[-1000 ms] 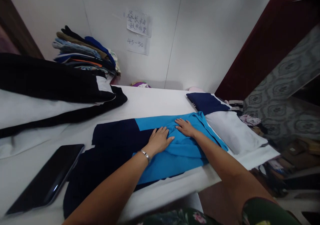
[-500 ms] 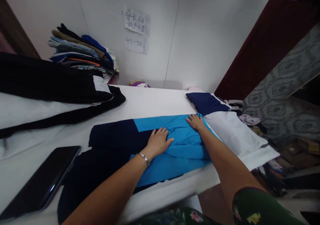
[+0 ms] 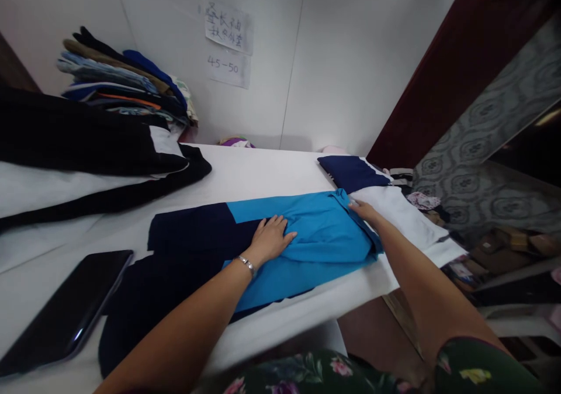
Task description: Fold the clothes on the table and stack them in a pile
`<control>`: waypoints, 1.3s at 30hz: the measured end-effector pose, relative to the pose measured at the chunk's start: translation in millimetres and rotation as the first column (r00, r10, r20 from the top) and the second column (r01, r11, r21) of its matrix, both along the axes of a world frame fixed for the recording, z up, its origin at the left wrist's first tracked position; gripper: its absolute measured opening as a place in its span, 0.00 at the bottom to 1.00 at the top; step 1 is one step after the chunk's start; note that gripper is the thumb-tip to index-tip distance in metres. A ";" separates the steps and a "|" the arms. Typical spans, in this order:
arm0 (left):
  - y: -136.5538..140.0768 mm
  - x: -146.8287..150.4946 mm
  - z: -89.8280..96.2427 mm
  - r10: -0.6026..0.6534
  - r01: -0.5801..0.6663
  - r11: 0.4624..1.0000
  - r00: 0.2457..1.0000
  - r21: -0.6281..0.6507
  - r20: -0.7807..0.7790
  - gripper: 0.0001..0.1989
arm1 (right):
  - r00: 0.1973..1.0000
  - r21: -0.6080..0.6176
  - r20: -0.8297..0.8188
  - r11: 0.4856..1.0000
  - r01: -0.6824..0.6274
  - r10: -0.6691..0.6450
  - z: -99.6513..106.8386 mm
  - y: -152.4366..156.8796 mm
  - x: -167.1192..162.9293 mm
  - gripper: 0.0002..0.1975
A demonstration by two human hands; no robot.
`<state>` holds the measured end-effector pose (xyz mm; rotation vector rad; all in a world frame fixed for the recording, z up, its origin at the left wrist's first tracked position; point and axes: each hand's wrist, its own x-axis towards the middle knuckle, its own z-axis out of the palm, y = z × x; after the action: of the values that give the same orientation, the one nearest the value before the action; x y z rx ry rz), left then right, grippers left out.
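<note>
A bright blue and navy garment [image 3: 322, 224] lies flattened across the white-covered table. My left hand [image 3: 269, 237] rests palm down on it where the blue meets the navy, fingers stretched out. At the garment's right end, my right hand [image 3: 364, 213] pinches its edge, and the blue cloth is turned up a little there. Just beyond that hand lie a folded navy garment [image 3: 353, 172] and a white cloth [image 3: 398, 213].
A dark phone [image 3: 65, 306] lies at the front left. Behind it, a black-and-white garment [image 3: 87, 137] is spread, with a stack of folded clothes [image 3: 123, 81] by the wall. Handwritten paper signs [image 3: 228, 43] hang there. Boxes [image 3: 504, 245] stand at the right.
My right hand has moved from lying flat on the blue cloth to its right edge, which it now grips. My left hand stays flat on the garment. The view has shifted slightly.
</note>
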<state>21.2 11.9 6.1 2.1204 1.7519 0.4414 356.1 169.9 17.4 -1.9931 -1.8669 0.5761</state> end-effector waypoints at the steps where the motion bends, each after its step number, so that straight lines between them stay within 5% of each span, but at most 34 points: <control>1: 0.4 -0.1 -0.2 0.000 0.000 1.000 1.000 -0.003 -0.013 0.28 | 0.999 -0.030 -0.031 0.999 0.027 -0.028 -0.6 -4.7 6.8 0.31; 7: 0.5 0.2 -1.0 -0.010 0.010 1.000 0.996 -0.001 -0.092 0.31 | 0.973 -0.216 -0.208 0.975 0.053 -0.099 -3.6 -17.8 15.6 0.28; 11: 2.4 1.3 0.0 -0.008 0.007 1.000 0.994 -0.011 -0.110 0.32 | 0.960 -0.237 -0.263 0.971 0.030 -0.094 -1.0 -20.6 11.0 0.23; 18: 10.0 1.9 12.5 -0.093 0.082 0.992 0.990 -0.100 -0.110 0.36 | 0.973 -0.024 -0.210 0.995 0.094 -0.097 17.9 -6.8 24.0 0.23; 24: 4.1 -7.6 -0.2 -0.160 0.155 0.987 0.977 -0.045 -0.142 0.34 | 0.969 0.146 0.235 0.988 0.045 -0.079 9.1 -4.5 39.4 0.25; 28: -3.7 -18.7 -2.6 -0.169 0.169 0.986 0.980 -0.005 -0.103 0.34 | 0.969 0.200 0.245 0.979 -0.026 -0.024 9.7 -17.1 38.9 0.28; 31: -21.9 -32.8 6.0 -0.163 0.167 0.985 0.982 0.034 -0.100 0.32 | 0.982 0.407 0.174 0.903 -0.137 0.071 14.1 -48.3 34.4 0.26; 34: -53.8 -53.2 14.8 -0.169 0.180 0.978 0.980 0.108 -0.101 0.29 | 0.952 0.545 0.021 0.795 -0.268 0.306 9.9 -101.5 19.7 0.20; 39: -112.7 -86.4 14.7 -0.094 0.104 0.954 0.994 0.280 -0.050 0.27 | 0.707 0.555 0.043 0.572 -0.604 0.706 -17.5 -181.7 -16.1 0.15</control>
<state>-65.3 -100.8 20.8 2.4129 1.6755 0.6644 340.0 -11.8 -0.1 -0.8057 -2.3032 0.3309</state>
